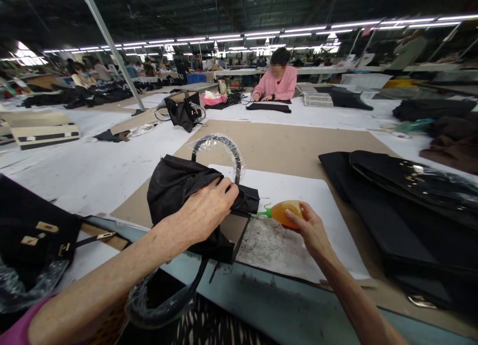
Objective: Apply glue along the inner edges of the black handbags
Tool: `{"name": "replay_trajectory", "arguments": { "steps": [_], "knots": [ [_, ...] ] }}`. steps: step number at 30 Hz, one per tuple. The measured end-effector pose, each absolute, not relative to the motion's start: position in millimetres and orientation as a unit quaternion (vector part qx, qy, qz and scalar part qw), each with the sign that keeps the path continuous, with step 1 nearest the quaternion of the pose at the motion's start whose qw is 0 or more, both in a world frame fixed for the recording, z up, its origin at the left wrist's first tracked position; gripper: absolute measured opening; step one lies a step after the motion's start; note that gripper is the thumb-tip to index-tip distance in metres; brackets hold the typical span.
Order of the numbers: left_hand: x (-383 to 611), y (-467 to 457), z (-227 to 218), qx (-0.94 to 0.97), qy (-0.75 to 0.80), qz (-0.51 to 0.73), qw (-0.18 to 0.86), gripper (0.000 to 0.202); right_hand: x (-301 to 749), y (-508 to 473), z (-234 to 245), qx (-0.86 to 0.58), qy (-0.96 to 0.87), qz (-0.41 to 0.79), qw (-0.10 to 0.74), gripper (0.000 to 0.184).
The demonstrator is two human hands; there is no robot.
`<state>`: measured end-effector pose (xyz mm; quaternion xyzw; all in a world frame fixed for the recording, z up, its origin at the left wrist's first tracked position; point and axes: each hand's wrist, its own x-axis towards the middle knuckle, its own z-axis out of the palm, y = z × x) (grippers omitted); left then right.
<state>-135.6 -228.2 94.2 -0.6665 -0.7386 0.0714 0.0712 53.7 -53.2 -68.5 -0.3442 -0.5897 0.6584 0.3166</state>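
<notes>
A black handbag (170, 185) lies on its side at the table's front edge, its dark lining partly pulled out. Its two loop handles (239, 161) are wrapped in clear plastic; one stands up behind, the other hangs over the edge. My left hand (209, 205) is closed on the bag's black fabric near its opening. In my right hand (308, 223) is a squeeze bottle (286, 213) of amber liquid, with a green nozzle and cap. The nozzle tip points left at the bag's edge; whether it touches is too small to tell.
Black bag panels (396, 225) are stacked at the right. Another black bag (37, 225) with gold hardware lies at the left. White paper (313, 190) and brown board (291, 141) cover the table. Across it, a person in pink (278, 81) works near another black bag (182, 111).
</notes>
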Motion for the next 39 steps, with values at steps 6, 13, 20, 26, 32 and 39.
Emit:
{"name": "replay_trajectory", "arguments": {
  "steps": [6,13,20,26,32,39],
  "knots": [
    [-135,-231,91,-0.67,-0.734,0.075,0.081,0.018,56,-55,-69,-0.357,-0.559,0.688,0.294,0.044],
    [-134,-235,88,-0.67,-0.734,0.076,0.083,0.019,59,-55,-70,-0.358,-0.532,0.714,0.281,0.044],
    [-136,-236,85,-0.674,-0.73,0.073,0.086,0.02,63,-62,-60,-0.345,-0.552,0.718,0.249,0.042],
    [-134,-236,87,-0.672,-0.732,0.078,0.083,0.018,67,-72,-47,-0.327,-0.558,0.727,0.229,0.043],
    [-134,-236,86,-0.67,-0.732,0.082,0.089,0.016,74,-84,-40,-0.318,-0.551,0.741,0.213,0.041],
    [-135,-237,81,-0.689,-0.712,0.066,0.115,0.018,78,-97,-34,-0.299,-0.531,0.765,0.207,0.038]
  ]
}}
